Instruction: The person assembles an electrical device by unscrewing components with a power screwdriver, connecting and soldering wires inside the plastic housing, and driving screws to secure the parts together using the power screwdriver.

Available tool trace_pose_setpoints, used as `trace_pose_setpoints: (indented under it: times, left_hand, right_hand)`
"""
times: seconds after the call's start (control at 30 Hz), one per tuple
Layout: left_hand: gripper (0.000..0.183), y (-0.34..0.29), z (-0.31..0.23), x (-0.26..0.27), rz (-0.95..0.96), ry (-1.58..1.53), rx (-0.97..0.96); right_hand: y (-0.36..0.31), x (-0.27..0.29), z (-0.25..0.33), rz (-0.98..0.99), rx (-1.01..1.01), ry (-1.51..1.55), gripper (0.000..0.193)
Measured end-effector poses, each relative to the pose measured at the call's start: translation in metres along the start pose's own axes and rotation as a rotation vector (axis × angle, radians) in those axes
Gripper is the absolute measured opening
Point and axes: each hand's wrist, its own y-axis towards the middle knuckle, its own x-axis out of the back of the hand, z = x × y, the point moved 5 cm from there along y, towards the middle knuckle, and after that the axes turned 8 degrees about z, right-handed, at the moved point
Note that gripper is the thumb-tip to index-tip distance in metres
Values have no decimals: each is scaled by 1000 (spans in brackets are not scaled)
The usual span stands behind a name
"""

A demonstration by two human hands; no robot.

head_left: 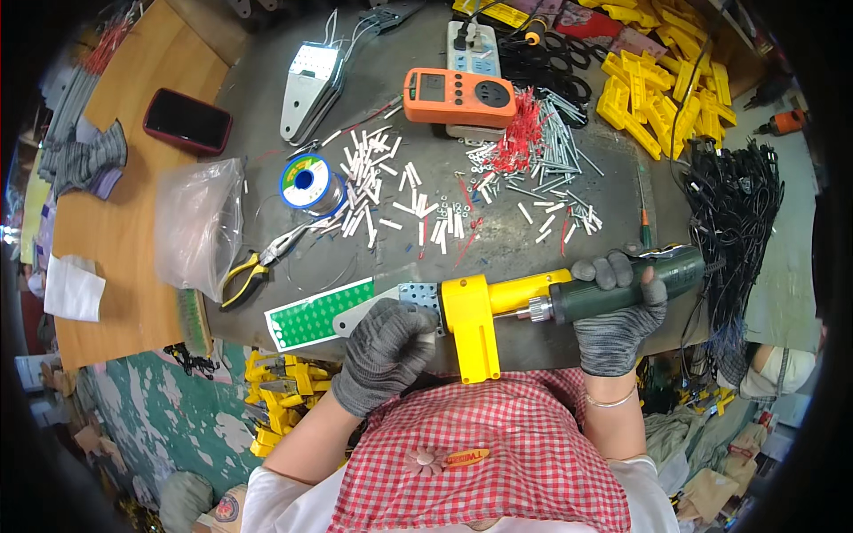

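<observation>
My left hand (386, 355), in a grey knit glove, is closed round the grey metal plate of a yellow plastic housing (471, 324) near the table's front edge. A dotted, pale blue-grey face (419, 295) shows beside the housing. My right hand (615, 333), also gloved, grips a dark green electric screwdriver (582, 302) lying sideways. Its metal chuck and bit point left and reach the housing's right side; the exact contact spot is hard to see. Just left of the plate lies a green patterned sheet with a white border (306, 318).
A solder spool (304, 184), yellow-handled pliers (253, 271), white tubes (364, 178) and long screws (555, 147) cover the table beyond my hands. Farther back stand an orange meter (458, 98) and a power strip (471, 44). Black cables (729, 222) hang at the right.
</observation>
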Motion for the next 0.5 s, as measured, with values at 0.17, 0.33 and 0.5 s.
trace_pose_setpoints:
  times: [0.17, 0.33, 0.5]
  left_hand:
    - [24, 3, 6, -1, 33, -78, -45]
    - [22, 4, 6, -2, 22, -113, -25]
    - [21, 4, 7, -2, 48, -163, 6]
  right_hand:
    - [-1, -10, -3, -39, 18, -44, 28]
    - [-5, -15, -7, -24, 50, -48, 29]
    - [-10, -9, -5, -3, 67, -31, 28]
